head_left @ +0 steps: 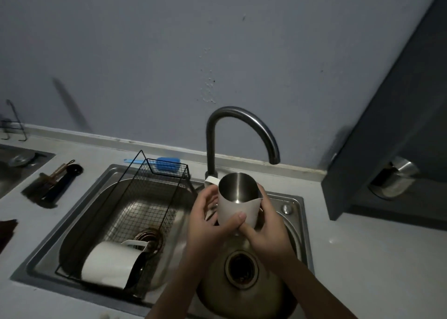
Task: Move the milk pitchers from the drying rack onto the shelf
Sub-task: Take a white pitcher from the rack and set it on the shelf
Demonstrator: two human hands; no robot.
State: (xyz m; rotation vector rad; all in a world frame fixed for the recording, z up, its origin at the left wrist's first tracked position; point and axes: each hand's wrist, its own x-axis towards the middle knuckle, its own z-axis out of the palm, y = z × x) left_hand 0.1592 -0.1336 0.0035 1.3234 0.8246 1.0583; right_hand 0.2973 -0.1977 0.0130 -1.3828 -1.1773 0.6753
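Both hands (242,224) clasp pitcher (238,203) — above sink (294,202)

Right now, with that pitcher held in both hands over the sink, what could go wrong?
1. The pitcher sits just under the faucet spout; lifting it straight up could knock it.
2. The left hand and right hand grip its smooth wall, not the handle; it might slip into the sink.
3. A second pitcher lies on its side in the rack, so it may roll when grabbed.
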